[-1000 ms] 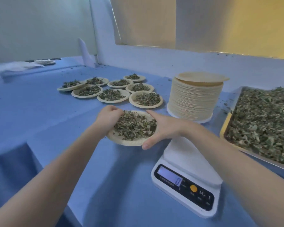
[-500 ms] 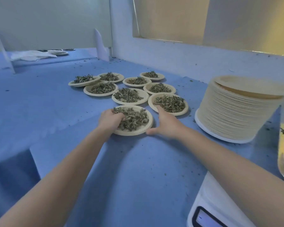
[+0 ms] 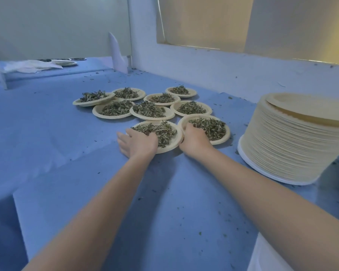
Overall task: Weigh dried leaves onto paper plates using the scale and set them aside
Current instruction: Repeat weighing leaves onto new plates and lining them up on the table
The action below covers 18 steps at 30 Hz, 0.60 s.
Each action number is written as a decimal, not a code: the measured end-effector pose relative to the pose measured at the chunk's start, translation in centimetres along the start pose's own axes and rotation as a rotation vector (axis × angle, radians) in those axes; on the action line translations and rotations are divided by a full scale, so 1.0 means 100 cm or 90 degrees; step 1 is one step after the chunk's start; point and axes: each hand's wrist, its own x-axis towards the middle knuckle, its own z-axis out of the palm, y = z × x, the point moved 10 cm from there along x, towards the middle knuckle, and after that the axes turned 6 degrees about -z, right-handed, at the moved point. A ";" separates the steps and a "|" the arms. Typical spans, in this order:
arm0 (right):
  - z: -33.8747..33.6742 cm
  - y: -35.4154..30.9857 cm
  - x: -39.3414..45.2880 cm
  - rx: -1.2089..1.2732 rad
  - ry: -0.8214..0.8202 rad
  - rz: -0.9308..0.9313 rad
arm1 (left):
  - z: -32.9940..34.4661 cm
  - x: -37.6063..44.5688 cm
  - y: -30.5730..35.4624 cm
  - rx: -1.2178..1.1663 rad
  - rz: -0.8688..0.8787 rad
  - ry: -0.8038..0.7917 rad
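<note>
- You are looking down at a blue cloth-covered table (image 3: pixel 67 153) with both bare forearms reaching forward toward 12 o'clock.
- Your left hand (image 3: pixel 138 143) is resting on the near left edge of a round beige paper plate heaped with dried green leaves (image 3: pixel 164 133); its fingers are lying fairly straight and spread, some on the cloth, with the thumb side against the rim, gripping nothing.
- Your right hand (image 3: pixel 194 137) is lying at the right edge of that same plate, where it is meeting a second leaf-filled paper plate (image 3: pixel 213 128) at about 1 o'clock; the fingertips are hidden among the rims and leaves, so whether they are pinching a rim cannot be told.
- The plate between your hands is sitting flat on the cloth, touching its right-hand neighbour.
- Beyond it, toward 11 and 12 o'clock, six more filled paper plates (image 3: pixel 151 111) are sitting in a tight cluster, some rims overlapping.
- At 3 o'clock a tall stack of empty beige paper plates (image 3: pixel 290 145) is standing, well apart from your hands.
- At 5 o'clock a white corner of the scale (image 3: pixel 262 257) is showing at the frame's bottom edge.
- Small leaf crumbs are lying scattered over the cloth.
</note>
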 end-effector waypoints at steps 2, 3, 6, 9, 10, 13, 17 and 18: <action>-0.001 -0.001 -0.008 0.002 -0.013 -0.013 | -0.006 -0.006 0.002 0.004 0.016 0.007; -0.002 -0.002 -0.013 0.004 -0.016 -0.020 | -0.010 -0.011 0.004 0.007 0.030 0.012; -0.010 -0.004 -0.031 0.022 -0.025 -0.027 | -0.022 -0.032 0.017 0.005 0.098 0.007; -0.025 -0.009 -0.050 0.052 -0.017 -0.032 | -0.029 -0.060 0.033 -0.040 0.146 -0.034; -0.032 -0.012 -0.058 0.066 -0.009 -0.038 | -0.031 -0.070 0.038 -0.059 0.154 -0.051; -0.063 -0.022 -0.080 0.084 0.029 -0.077 | -0.025 -0.107 0.055 -0.108 0.175 -0.147; -0.122 -0.018 -0.109 0.077 0.094 -0.114 | -0.014 -0.165 0.098 -0.185 0.231 -0.260; -0.139 -0.011 -0.115 0.077 0.112 -0.114 | -0.010 -0.181 0.113 -0.201 0.254 -0.285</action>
